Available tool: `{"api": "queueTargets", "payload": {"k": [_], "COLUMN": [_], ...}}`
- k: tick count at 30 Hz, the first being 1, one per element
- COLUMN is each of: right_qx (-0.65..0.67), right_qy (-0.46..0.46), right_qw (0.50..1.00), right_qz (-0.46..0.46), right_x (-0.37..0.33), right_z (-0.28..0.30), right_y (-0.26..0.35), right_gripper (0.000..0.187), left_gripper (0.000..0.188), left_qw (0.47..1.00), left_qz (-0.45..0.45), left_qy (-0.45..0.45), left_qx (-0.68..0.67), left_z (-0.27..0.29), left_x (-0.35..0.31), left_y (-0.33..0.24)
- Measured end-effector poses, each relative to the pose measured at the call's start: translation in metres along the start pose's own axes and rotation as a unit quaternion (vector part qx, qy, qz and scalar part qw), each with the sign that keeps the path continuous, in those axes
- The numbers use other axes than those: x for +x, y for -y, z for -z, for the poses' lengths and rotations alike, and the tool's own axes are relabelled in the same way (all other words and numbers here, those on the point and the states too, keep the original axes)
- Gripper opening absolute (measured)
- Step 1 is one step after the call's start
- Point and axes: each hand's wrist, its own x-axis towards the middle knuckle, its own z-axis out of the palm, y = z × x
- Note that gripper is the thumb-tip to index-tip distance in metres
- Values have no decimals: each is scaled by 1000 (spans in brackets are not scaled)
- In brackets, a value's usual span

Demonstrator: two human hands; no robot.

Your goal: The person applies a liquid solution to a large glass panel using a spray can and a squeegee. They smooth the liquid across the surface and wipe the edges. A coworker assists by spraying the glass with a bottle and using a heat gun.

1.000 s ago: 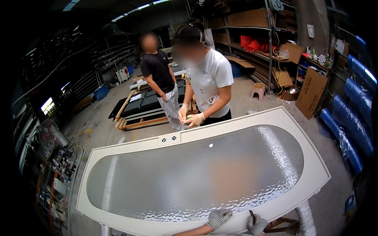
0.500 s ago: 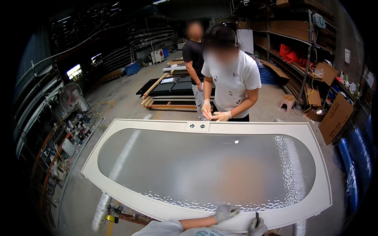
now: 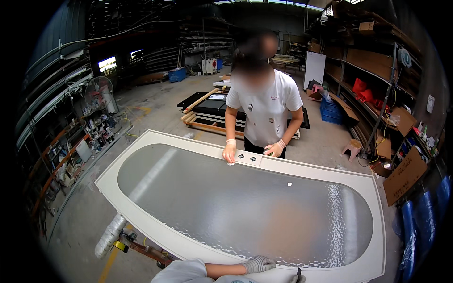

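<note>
A white-framed door panel (image 3: 141,138) with a rounded, textured glass pane (image 3: 212,188) lies flat before me. My left hand (image 3: 259,264), in a grey-and-white striped glove, rests open with its fingers stretched along the panel's near edge. Farther right, my right hand (image 3: 297,279) is gloved too and closed around a thin dark tool (image 3: 299,272), whose tip points up; the picture's lower edge cuts this hand off. A small white scrap (image 3: 289,184) lies on the glass. Across from me a person in a white T-shirt (image 3: 264,108) touches the far frame beside two cut-outs (image 3: 247,158).
Wrapped support bars (image 3: 111,235) hold the panel up. Behind the person, dark panels (image 3: 207,100) lie stacked on timber. Shelving (image 3: 368,61), a cardboard sheet (image 3: 405,175) and blue wrapped rolls (image 3: 409,236) line the right side. A fan (image 3: 99,93) and bottles stand at left.
My view has turned, so the panel appears tilted. The person opposite has parted their hands and brought one down to the far frame beside the cut-outs. My hands stay along the near edge.
</note>
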Motion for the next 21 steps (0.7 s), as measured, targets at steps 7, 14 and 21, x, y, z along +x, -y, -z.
{"api": "queueTargets", "payload": {"k": [7,14,21], "right_qx": [0,20,16], "right_qy": [-71,-52,-18], "right_qw": [997,998,999], "right_qz": [5,28,24], "right_x": [1,6,4], "right_z": [-9,-5,3], "right_y": [-8,2,8], "right_gripper": [39,33,35], "left_gripper": [30,24,24], "left_qw": [994,963,974], "left_qz": [32,130,95], "left_qy": [-77,-187,-144], "left_qx": [-72,-143,-150], "left_z": [31,68,41], "left_x": [-38,-74,-45], "left_y": [41,89,47]}}
